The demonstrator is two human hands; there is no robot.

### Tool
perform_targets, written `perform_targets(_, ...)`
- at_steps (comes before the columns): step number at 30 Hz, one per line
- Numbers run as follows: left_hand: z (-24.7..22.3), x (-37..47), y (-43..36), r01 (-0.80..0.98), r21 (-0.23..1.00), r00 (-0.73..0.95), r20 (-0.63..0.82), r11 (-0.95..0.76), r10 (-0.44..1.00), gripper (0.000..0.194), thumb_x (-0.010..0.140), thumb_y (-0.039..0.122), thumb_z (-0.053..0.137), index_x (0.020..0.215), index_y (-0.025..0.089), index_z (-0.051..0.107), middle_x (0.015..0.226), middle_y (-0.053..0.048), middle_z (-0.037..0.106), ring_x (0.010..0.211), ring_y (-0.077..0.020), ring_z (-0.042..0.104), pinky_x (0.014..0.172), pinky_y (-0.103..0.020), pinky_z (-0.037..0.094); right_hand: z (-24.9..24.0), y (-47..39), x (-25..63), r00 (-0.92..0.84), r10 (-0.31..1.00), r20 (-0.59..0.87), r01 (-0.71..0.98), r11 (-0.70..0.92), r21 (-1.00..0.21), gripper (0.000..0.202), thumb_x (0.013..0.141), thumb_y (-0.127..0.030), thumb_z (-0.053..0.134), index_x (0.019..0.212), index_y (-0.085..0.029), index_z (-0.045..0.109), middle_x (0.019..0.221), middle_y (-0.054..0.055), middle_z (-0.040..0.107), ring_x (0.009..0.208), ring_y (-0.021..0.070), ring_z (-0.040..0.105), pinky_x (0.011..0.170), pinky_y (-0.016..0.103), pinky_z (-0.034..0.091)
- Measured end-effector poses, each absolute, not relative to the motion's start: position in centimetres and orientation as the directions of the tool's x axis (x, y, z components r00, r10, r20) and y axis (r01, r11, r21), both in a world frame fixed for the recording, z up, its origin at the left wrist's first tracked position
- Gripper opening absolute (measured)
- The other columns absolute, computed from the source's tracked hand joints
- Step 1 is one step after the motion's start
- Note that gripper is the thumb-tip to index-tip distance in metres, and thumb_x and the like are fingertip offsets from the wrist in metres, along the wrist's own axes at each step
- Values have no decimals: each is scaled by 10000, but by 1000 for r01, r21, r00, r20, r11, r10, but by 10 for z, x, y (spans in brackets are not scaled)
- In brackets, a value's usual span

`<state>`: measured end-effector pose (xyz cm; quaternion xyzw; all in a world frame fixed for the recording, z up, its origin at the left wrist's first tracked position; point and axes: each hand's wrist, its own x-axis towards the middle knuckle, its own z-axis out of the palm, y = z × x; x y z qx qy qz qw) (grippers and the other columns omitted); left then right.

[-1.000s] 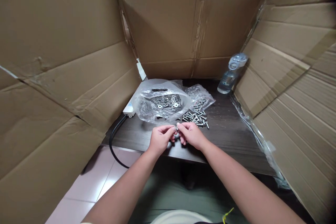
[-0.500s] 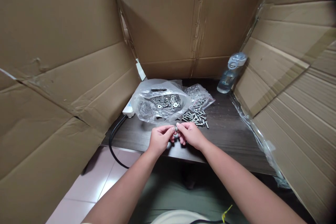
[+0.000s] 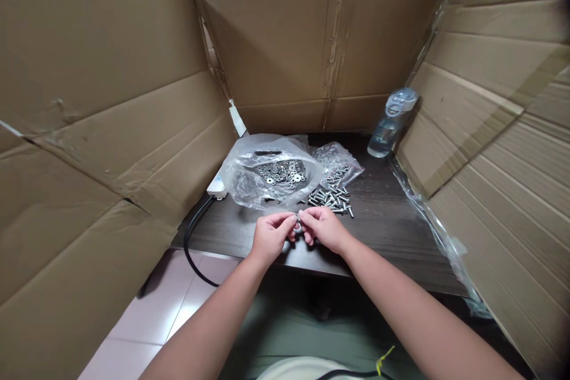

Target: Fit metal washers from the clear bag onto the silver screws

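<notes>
My left hand (image 3: 272,234) and my right hand (image 3: 324,228) meet fingertip to fingertip over the near part of the dark table. Both are closed in a pinch around a small metal piece (image 3: 298,219), too small to make out and mostly covered by the fingers. Just beyond them lies a loose pile of metal bolts (image 3: 332,199). An open plastic bag (image 3: 240,181) holding many washers and nuts (image 3: 285,173) stands behind my left hand. Behind the pile, a smaller clear bag (image 3: 351,167) has more bolts at its mouth.
A water bottle (image 3: 388,127) stands at the back right of the table (image 3: 387,214). Cardboard walls (image 3: 285,47) enclose the back and both sides. At the left edge are a white power strip (image 3: 217,187) and its black cable (image 3: 187,243).
The small metal piece shows less between my fingertips than before. Both hands are in nearly the same place.
</notes>
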<state>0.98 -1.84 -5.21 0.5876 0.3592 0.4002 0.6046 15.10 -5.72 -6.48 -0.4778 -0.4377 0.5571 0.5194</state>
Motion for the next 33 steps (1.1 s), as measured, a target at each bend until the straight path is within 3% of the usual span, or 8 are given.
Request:
perform_targets(4,-53,10,-18,-55,998,407,33,-12,913,211,696,287,690,776,92,698,591,-33,625,455,-88,505,433,-209,450,-67,-56,149,51,992,-116,-155,-106,-982,447,811,-562,480,682,-138,534,481,-24,517,336,89,491,316,190,386)
perform_targets(9,-54,9,-17,-81,997,388,30,2,921,225,696,298,691,798,98,699,607,-30,622,463,-88,502,426,-209,450,-58,-62,153,19,997,-71,-280,-63,-958,384,670,-402,707,916,-154,550,736,11,626,494,110,589,427,224,479)
perform_targets(13,-54,9,-17,-72,997,424,48,-19,904,219,706,303,682,787,101,706,603,-28,615,465,-87,497,432,-209,444,-58,-62,155,13,998,-60,-256,-54,-965,335,657,-374,710,839,-128,573,672,18,625,465,96,553,411,208,448)
perform_targets(18,-53,9,-17,-41,999,437,44,-30,898,228,702,302,687,793,95,714,592,-28,612,458,-84,496,435,-203,426,-64,-60,153,-1,999,-42,-157,-42,-987,293,760,-439,600,763,-149,555,521,-29,560,365,76,471,364,191,392)
perform_targets(23,-52,8,-19,-2,998,433,60,-66,899,237,707,316,682,786,96,718,590,-35,623,454,-87,502,454,-210,430,-67,-59,152,23,999,-23,-23,-23,-999,387,847,-495,459,652,-164,500,389,-57,458,301,69,407,326,167,320)
perform_targets(33,-62,11,-21,37,928,446,317,-371,837,173,762,263,634,848,153,737,635,-37,637,521,-100,543,528,-217,461,-64,-56,153,31,990,-136,-190,-128,-973,437,797,-502,518,526,-180,405,359,-88,319,213,52,277,222,174,162)
